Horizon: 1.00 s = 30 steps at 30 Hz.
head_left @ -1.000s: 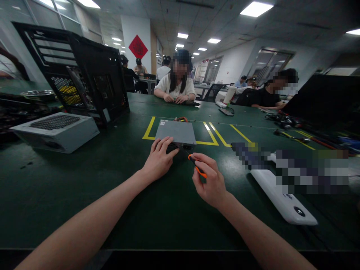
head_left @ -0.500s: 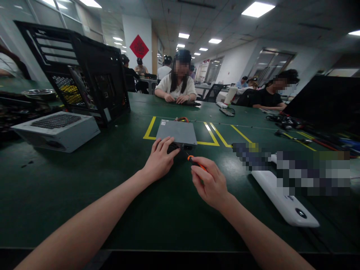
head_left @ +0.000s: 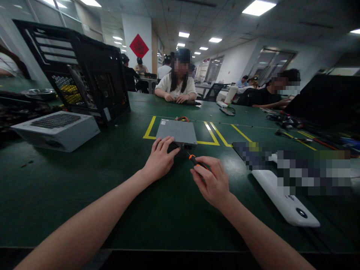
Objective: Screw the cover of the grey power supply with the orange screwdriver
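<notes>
A flat grey computer power supply lies on the green table in front of me, its socket side facing me and coloured wires at its far side. My left hand grips its near left edge, fingertips on the top and thumb by the front face. In my right hand is a small screwdriver with a black and orange handle. Its thin shaft points up and left, toward the near face below the socket. Whether the tip touches a screw is too small to tell.
To the left stand a black computer case and a larger grey power supply. A white device lies at the right. Yellow tape marks the table. Cables lie far right, and a person sits opposite.
The screwdriver handle has shifted slightly right and tilted, with the right hand's fingers moving along it. The left hand and the power supply stay in place.
</notes>
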Tool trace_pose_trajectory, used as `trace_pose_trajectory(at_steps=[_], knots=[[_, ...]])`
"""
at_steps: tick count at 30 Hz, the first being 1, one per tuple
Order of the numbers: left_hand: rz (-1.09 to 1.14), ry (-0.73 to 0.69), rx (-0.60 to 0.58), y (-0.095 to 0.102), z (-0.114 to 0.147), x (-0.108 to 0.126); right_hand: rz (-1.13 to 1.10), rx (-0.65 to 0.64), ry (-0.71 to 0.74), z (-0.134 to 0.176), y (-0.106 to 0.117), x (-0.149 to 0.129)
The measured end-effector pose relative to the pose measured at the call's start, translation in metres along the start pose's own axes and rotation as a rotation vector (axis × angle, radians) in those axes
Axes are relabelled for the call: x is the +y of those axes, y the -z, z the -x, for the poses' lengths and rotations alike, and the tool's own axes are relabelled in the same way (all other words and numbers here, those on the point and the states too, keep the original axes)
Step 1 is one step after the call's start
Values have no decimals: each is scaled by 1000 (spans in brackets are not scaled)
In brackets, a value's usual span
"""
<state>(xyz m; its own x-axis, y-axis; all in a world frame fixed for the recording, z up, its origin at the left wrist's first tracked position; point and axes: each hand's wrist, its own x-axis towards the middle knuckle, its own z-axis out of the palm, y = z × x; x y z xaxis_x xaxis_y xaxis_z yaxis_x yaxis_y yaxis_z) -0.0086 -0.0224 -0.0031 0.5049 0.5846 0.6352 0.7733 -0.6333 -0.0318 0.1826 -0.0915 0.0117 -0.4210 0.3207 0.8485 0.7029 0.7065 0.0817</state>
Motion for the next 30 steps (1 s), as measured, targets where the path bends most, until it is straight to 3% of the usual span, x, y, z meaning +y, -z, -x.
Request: trace_pose_trajectory(at_steps=[13,18,24,30], knots=[[16,-11,-1,-2,-1,-4,-82,21,-29,-1,-1,-2],[7,-8,-10,0,-2,-1,7,-11,-22,-1,0,-2],[-3,-10,-12,3,-3,3,-36,37,-69,0,-2,1],[-2,-10,-3,3,-4,3,64,5,-15,2,-3,1]])
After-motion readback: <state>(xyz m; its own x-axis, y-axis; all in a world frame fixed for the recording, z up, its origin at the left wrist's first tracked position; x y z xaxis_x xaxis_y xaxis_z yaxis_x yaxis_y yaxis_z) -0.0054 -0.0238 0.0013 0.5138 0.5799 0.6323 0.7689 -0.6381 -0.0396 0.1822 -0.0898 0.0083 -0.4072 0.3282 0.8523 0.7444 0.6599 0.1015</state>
